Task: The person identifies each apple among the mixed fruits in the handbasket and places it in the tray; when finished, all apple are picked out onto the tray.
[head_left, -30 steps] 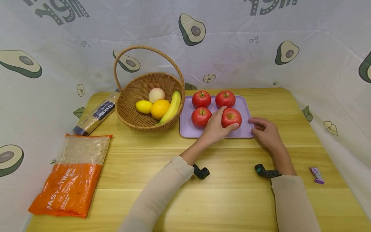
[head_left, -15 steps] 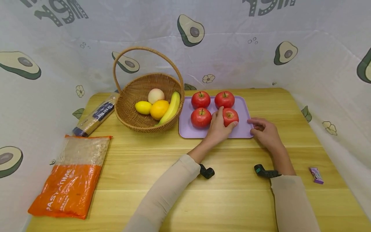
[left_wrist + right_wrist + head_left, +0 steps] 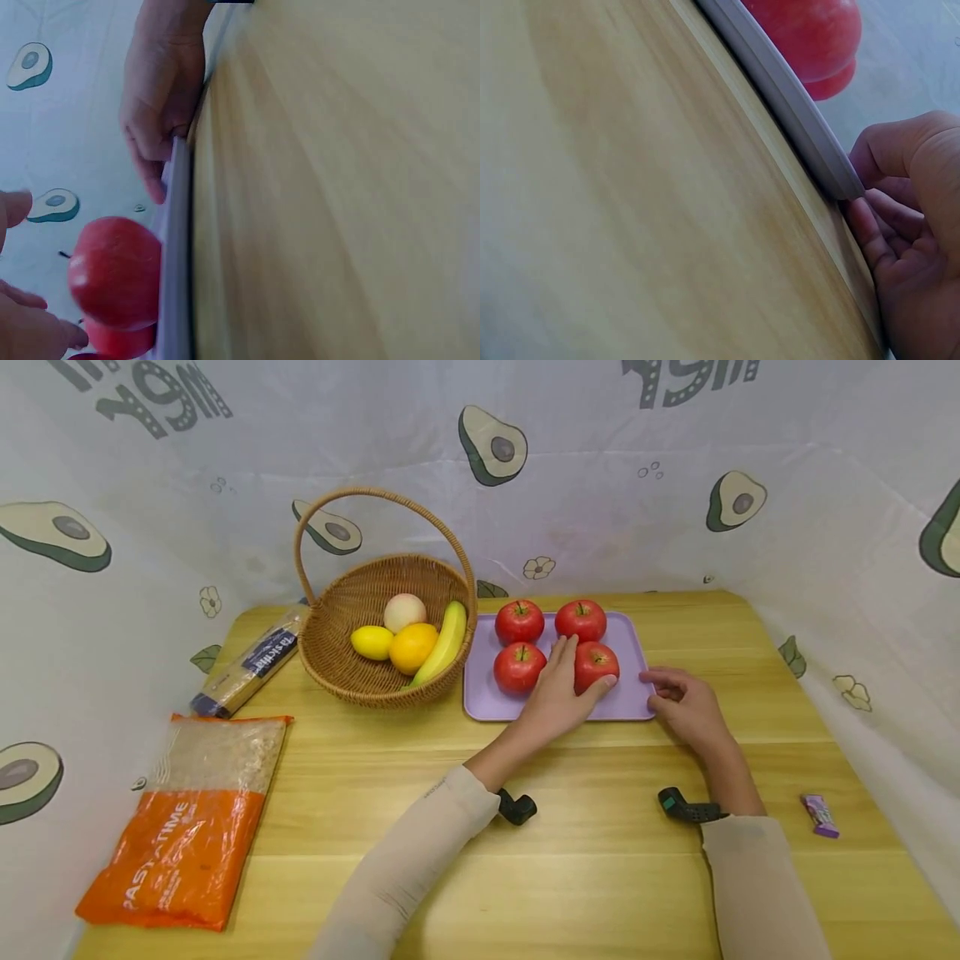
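Several red apples stand in two rows on a lilac tray (image 3: 632, 695). My left hand (image 3: 553, 700) is beside the front right apple (image 3: 597, 664), fingers stretched along its left side and thumb in front of it. The left wrist view shows a gap between those fingers (image 3: 30, 330) and the apple (image 3: 112, 277), which sits on the tray with its stem up. At the tray's right front corner, my right hand (image 3: 686, 708) pinches the rim; the right wrist view has its thumb and fingers (image 3: 881, 150) around that edge.
Left of the tray stands a wicker basket (image 3: 341, 681) with a tall handle, holding a lemon, an orange, a banana and a peach. Farther left lie a pasta packet (image 3: 251, 664) and an orange bag (image 3: 187, 827). A small purple-wrapped sweet (image 3: 820, 815) is at the right.
My left hand has set the front right apple down on the tray, slightly farther left, and its fingers have straightened off it. The right hand has stayed at the tray's corner.
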{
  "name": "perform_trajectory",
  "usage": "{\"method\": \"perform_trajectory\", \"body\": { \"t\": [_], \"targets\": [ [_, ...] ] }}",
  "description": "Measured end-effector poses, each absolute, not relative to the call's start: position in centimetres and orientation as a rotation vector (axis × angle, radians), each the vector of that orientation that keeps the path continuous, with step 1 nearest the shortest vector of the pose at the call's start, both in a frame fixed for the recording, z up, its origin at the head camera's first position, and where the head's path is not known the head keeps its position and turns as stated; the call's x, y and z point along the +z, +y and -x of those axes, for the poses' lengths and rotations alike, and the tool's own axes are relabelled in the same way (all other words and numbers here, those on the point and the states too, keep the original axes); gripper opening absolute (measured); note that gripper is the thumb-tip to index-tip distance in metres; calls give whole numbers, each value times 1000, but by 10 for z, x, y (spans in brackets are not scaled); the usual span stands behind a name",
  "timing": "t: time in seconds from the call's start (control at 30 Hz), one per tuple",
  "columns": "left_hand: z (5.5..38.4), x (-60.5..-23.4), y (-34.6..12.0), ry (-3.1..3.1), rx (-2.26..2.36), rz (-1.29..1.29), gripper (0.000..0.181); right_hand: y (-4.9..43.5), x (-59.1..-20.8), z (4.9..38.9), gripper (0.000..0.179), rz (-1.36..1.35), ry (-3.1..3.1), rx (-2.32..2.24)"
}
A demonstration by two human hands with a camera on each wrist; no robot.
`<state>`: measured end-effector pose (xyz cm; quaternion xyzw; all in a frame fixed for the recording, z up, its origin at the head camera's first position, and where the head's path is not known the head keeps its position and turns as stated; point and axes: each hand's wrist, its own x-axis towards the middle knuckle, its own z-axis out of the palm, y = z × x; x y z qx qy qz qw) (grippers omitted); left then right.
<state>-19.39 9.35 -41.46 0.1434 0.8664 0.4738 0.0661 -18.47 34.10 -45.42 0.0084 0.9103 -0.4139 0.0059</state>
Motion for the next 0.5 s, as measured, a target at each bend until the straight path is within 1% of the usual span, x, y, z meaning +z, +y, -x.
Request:
{"method": "perform_trajectory", "body": {
  "t": [0.13,0.23,0.37,0.5],
  "targets": [
    [190,-403,73,2650,1405,-593,85,341,-454,186,40,-35,2851,-1289],
    [188,-394,54,2697,1400,-680,86,341,-454,186,41,-34,2839,-1306],
    [184,-382,24,2739,1465,-738,88,337,-451,186,42,-40,2818,-1347],
    [182,-366,-11,2739,1594,-807,83,333,-437,186,43,-21,2850,-1362]
  ]
}}
